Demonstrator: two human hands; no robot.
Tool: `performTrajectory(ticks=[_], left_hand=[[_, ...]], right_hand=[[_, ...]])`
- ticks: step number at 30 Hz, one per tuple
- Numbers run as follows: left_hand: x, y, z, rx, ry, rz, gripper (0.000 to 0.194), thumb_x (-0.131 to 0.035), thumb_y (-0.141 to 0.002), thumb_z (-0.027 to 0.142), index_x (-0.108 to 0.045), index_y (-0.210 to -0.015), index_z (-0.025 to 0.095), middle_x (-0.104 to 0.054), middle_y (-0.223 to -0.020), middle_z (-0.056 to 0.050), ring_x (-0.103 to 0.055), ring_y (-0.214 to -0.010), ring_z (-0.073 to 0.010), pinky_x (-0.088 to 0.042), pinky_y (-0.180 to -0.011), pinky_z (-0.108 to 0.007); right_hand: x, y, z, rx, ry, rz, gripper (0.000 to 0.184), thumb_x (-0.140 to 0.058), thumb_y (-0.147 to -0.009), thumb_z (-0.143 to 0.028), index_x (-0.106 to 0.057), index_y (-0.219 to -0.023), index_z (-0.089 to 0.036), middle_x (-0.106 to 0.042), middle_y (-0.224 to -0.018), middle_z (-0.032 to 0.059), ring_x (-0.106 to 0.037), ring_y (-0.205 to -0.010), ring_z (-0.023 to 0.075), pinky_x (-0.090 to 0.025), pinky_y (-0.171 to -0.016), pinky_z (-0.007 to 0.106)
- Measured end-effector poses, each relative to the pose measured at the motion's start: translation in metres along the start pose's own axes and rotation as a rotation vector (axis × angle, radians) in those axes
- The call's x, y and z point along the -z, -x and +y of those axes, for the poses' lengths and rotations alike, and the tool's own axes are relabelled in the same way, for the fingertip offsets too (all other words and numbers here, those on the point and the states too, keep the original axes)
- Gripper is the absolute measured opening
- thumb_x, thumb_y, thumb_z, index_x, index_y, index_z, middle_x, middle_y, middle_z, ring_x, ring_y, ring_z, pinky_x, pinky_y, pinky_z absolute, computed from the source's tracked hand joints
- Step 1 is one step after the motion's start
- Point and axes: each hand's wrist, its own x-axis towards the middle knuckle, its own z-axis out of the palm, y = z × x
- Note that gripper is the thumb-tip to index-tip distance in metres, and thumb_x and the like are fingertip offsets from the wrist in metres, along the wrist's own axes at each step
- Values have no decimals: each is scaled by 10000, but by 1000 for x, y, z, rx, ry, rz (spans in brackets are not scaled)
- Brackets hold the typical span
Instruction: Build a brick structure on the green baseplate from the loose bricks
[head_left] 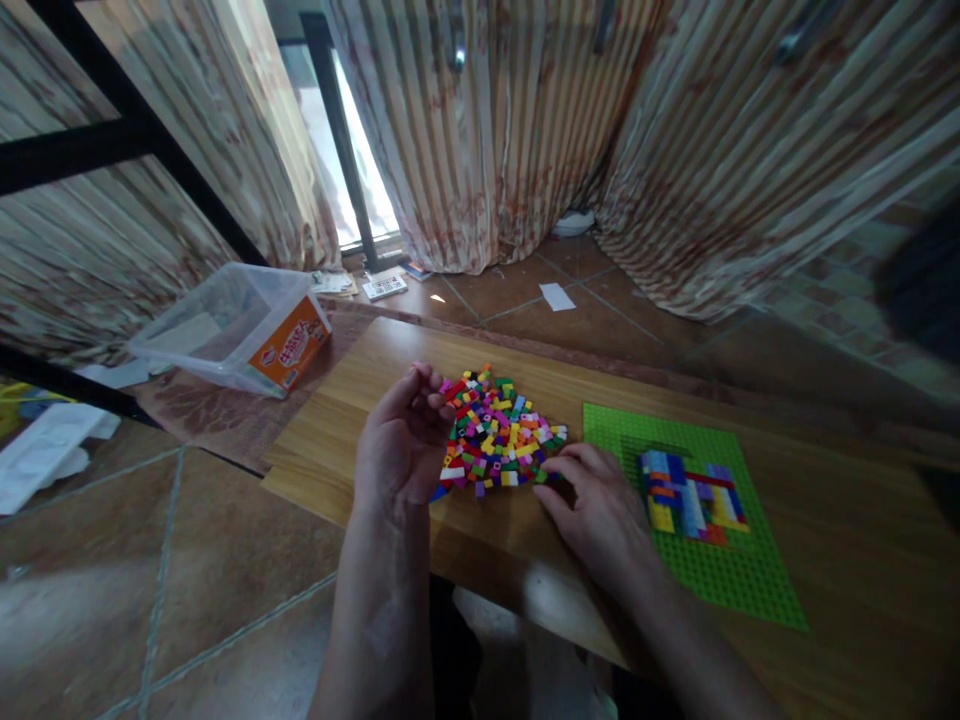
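A pile of several small coloured bricks (501,433) lies on a low wooden board (360,400). My left hand (401,440) rests at the pile's left edge, fingers curled inward with the tips touching the bricks. My right hand (596,505) lies palm down at the pile's lower right corner, its fingers pressed on the bricks there. Right of it sits a green baseplate (705,590) carrying a flat patch of joined bricks (694,495) in blue, yellow, red and purple.
A clear plastic tub with an orange label (240,330) stands on the floor at the left. Papers (559,296) and cards lie on the brown tiles by the curtains (525,130). A black metal frame (127,130) crosses the upper left.
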Motion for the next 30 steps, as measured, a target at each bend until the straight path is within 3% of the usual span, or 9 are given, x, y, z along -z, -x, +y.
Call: performTrajectory(ticks=[10,15,21,26,30], left_hand=[[-1,0,1,11,13,-15,185,-506,-920,137,-623,-777,123,-601,-672,-10,-514,-490,-51,-444,-469,-149],[0,-1,1,3,-2,-20,158,-527,-905,134,-630,-785,128,-609,-680,-13,-521,-491,-54,-458,-476,-150],[-3,-2,-2,-3,-34,-3,125,-554,-873,115,-630,-775,129,-619,-682,-13,-525,-486,-54,-468,-471,-142],[-9,-1,-5,-4,-62,8,187,-514,-901,115,-613,-743,126,-619,-674,-13,-524,-478,-50,-457,-458,-135],[-12,0,-8,6,-76,6,279,-422,-938,92,-613,-735,116,-610,-656,-17,-523,-470,-54,-463,-453,-144]], right_hand=[[0,-2,-4,-12,-69,-9,96,-588,-867,-252,-672,-869,-206,-674,-970,78,-608,-925,243,-480,-816,380],[7,1,-3,-89,-179,-5,103,-572,-855,-267,-665,-873,-227,-715,-837,28,-662,-766,202,-488,-705,330],[11,0,-8,-67,-365,61,183,-537,-830,-161,-694,-895,-230,-718,-865,23,-672,-766,164,-516,-713,296],[29,-1,-4,-62,-496,126,230,-533,-838,-117,-723,-860,-245,-726,-867,21,-682,-827,159,-531,-773,301],[52,7,24,-153,-461,152,195,-548,-886,-201,-733,-910,-260,-735,-931,19,-680,-896,173,-530,-822,334]])
